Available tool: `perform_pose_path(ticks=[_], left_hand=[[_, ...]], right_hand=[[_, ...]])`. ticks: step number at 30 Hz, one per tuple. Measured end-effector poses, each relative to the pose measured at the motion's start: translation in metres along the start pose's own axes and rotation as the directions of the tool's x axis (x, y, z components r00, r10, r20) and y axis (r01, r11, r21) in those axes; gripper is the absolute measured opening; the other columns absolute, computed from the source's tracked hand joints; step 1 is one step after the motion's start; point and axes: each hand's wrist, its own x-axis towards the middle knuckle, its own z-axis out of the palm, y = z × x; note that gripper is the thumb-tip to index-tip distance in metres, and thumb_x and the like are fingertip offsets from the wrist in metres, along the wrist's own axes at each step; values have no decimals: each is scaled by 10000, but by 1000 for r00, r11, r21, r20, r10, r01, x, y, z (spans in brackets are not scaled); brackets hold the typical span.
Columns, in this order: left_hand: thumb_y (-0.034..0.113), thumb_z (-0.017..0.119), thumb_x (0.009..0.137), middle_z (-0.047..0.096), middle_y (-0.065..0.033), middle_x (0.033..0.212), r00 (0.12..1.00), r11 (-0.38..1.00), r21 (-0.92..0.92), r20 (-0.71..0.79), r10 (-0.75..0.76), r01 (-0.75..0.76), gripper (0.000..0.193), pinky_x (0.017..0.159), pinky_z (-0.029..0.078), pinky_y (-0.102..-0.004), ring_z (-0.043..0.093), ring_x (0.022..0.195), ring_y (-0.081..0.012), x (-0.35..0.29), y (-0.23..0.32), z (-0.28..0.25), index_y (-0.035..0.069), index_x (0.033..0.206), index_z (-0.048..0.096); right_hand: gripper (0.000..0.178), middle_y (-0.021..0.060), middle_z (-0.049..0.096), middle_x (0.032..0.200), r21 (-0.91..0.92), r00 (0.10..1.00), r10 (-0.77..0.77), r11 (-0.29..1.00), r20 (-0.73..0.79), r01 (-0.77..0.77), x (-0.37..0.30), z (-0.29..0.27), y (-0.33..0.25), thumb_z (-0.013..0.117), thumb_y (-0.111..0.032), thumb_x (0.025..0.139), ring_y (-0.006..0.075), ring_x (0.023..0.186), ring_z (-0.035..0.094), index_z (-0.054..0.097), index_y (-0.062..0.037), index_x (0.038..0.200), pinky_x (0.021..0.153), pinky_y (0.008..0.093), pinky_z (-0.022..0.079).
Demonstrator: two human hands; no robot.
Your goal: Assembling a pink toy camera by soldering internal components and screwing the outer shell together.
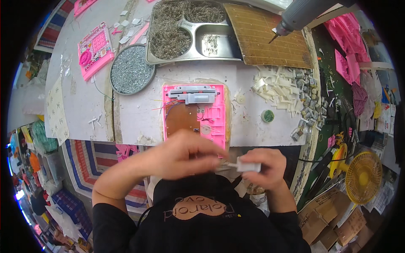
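White part (248, 166), small and blocky, sits pinched in the right hand (263, 166) fingers, held close to the chest, just below the tabletop (135, 110) edge. Left hand (181, 154) curls beside it, fingers bent together, blurred; whether they grip anything I cannot tell. Just beyond lies an open pink casing (195, 113) with brown board. A round screw dish (131, 69) sits farther left.

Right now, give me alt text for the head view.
The right hand holds a small white plastic part close to the left hand, above an open pink toy case lying on the worktable beside trays of screws.
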Motion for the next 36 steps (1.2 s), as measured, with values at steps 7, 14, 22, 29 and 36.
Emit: perform_pose_path(ticks=[7,14,22,29,36], left_hand=[[138,736,787,634,-65,795,978,307,950,-4,207,-61,217,597,551,-385,688,726,-250,32,-17,13,56,968,648],[106,736,823,641,-75,768,968,393,920,-95,231,-3,141,575,532,-381,686,714,-262,36,-15,14,44,904,638],[28,777,853,638,-50,749,787,908,412,-583,201,73,92,529,455,-298,558,565,-125,-5,-29,-11,15,906,703],[-35,773,838,647,-53,814,653,803,591,-580,487,-75,133,501,427,-262,544,563,-99,3,-47,2,7,927,685],[-50,762,838,650,-72,831,614,764,633,-555,562,-126,140,514,463,-264,595,581,-126,7,-55,0,11,918,664]], right_hand=[[347,141,718,826,851,920,374,515,-116,-102,-29,8,26,807,-149,889,140,585,641,677,67,1127,537,261,532],[342,143,735,966,786,797,604,506,-29,-355,-15,0,23,749,-38,919,150,760,695,660,83,1226,721,261,573],[352,73,699,1056,-379,997,-12,925,-70,-15,35,8,21,785,-32,767,327,938,658,729,-81,1112,811,388,538],[356,45,639,1008,-683,976,-149,697,161,219,65,18,12,816,-78,683,273,947,579,741,-87,1031,787,398,481],[261,49,647,974,-405,964,-211,877,159,259,76,10,46,797,-128,740,258,882,593,749,-92,995,782,395,458]])
